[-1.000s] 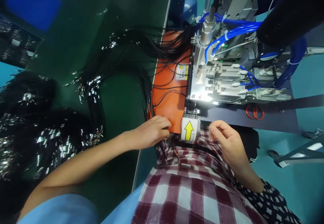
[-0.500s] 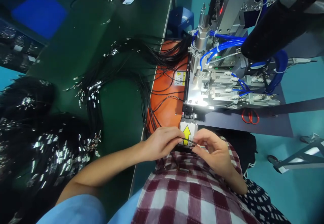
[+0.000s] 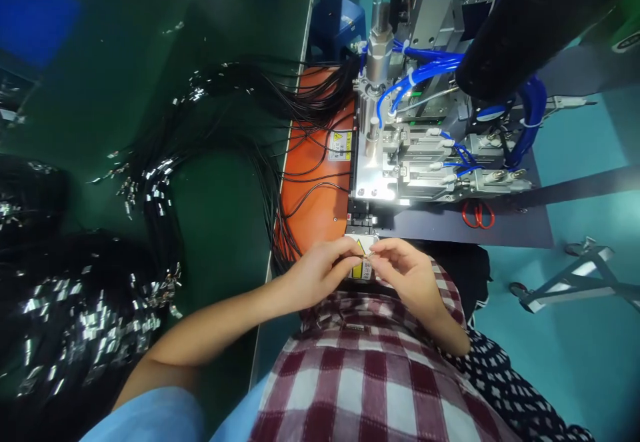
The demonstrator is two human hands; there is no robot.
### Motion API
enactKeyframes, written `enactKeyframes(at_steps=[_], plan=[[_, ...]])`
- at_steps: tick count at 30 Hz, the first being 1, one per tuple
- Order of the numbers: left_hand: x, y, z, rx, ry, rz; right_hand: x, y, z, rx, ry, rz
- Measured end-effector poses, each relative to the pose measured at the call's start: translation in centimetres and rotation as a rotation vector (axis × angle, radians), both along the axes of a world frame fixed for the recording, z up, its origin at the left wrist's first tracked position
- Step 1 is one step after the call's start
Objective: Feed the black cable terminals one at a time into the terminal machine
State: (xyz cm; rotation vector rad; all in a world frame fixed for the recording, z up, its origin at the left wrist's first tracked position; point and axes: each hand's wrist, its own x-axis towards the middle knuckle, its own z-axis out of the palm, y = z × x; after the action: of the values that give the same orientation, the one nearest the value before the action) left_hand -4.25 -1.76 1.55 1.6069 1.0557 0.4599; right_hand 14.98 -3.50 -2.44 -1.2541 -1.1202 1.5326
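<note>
Between my two hands is the end of a thin black cable [image 3: 365,255], mostly covered by fingers. My left hand [image 3: 327,270] pinches it with thumb and forefinger. From the other side my right hand [image 3: 400,265] closes its fingertips on the tip, nearly touching the left. Both hands hover over a white label plate [image 3: 369,270] with a yellow arrow, at the front of the machine [image 3: 383,182]. Several black cables [image 3: 315,177] run across the orange surface [image 3: 314,209] into the machine's left side.
Bundles of black cables with shiny ends [image 3: 95,322] cover the green table [image 3: 215,215] at left. Red-handled scissors [image 3: 479,214] lie on the dark plate right of the hands. Blue hoses [image 3: 435,72] and a black cylinder [image 3: 515,35] overhang the machine. A blue stool [image 3: 340,25] stands behind.
My hands have drawn closer together, and less of the cable shows between the fingertips. The camera view has shifted, so the scene sits farther left and slightly higher.
</note>
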Motion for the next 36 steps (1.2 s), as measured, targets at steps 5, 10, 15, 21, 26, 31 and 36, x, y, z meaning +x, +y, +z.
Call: enactKeyframes(at_steps=[5,10,15,21,26,31,36], plan=[[0.7,1.0,0.3,0.028,-0.045,-0.018,0.7,0.5,0.2,0.127,-0.077,-0.016],[1.2,1.6,-0.3,-0.037,-0.128,0.096,1.0,0.6,0.6,0.049,-0.056,-0.065],[2.0,1.6,-0.9,-0.106,-0.207,0.218,1.2,0.6,0.5,-0.06,0.082,-0.089],[2.5,1.5,-0.8,-0.106,-0.213,0.252,0.7,0.8,0.7,-0.147,0.264,-0.022],[2.6,1.1,-1.2,0.063,-0.159,0.294,0.5,0.7,0.7,-0.193,0.335,-0.016],[2.5,0.7,-1.8,0.191,-0.163,0.295,0.4,0.7,0.5,-0.403,0.562,0.038],[2.5,0.5,-2.0,0.2,-0.198,0.296,0.1,0.9,0.5,-0.535,0.742,0.072]])
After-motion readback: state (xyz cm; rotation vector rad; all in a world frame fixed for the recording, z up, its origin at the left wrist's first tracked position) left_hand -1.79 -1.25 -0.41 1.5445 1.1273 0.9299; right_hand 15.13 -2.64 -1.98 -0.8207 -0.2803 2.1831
